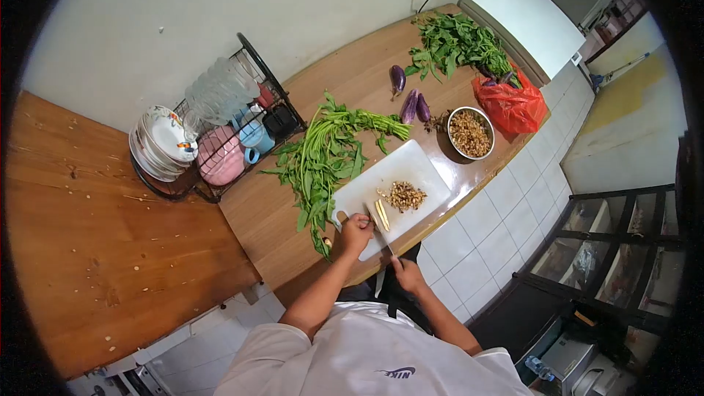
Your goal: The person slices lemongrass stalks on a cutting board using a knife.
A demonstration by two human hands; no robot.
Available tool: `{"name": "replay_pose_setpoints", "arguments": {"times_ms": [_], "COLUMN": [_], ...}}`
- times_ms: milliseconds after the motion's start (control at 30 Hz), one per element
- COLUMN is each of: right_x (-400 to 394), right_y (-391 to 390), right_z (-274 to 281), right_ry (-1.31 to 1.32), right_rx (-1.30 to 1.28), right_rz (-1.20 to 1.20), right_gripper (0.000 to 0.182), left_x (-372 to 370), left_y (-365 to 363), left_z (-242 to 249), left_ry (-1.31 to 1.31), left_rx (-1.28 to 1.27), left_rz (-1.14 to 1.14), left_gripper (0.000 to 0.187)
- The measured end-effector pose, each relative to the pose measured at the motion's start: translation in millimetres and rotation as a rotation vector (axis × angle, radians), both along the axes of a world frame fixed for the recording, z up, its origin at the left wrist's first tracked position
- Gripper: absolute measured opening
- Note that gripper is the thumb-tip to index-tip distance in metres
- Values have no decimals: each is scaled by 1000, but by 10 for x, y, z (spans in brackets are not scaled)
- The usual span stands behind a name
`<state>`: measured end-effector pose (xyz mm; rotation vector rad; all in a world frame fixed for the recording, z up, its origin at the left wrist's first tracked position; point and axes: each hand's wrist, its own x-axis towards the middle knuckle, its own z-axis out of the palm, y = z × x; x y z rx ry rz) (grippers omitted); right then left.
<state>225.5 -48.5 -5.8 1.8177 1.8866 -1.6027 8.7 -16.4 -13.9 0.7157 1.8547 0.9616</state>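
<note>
A white cutting board (425,169) lies at the table's near edge. My right hand (408,276) is closed around a knife (384,240), its blade angled up and left over the board's near part. My left hand (356,234) rests at the board's left corner, fingers bent together close to the blade; what they hold is hidden. Just beyond the knife lie a few pale yellow strips (382,215). A small heap of brown chopped pieces (405,196) sits beside them. Behind the board spreads a bunch of leafy greens (323,150).
A metal bowl of brown chopped pieces (470,133) stands right of the board, near purple eggplants (410,106). Farther back are more greens (458,44) and a red plastic bag (513,106). A dish rack (253,73) with dishes stands at left.
</note>
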Motion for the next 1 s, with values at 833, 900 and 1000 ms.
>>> {"name": "replay_pose_setpoints", "arguments": {"times_ms": [833,900,1000], "right_x": [-183,-181,45], "right_y": [-9,-40,-207], "right_z": [-4,177,140], "right_ry": [-38,-32,-34], "right_rx": [125,83,52], "right_rz": [0,-16,-4], "right_gripper": [67,67,65], "left_x": [33,44,24], "left_y": [-71,-88,-71], "left_z": [-284,-269,-198], "left_ry": [3,-6,14], "left_rx": [114,109,99], "left_rz": [8,20,43], "left_gripper": [19,19,18]}}
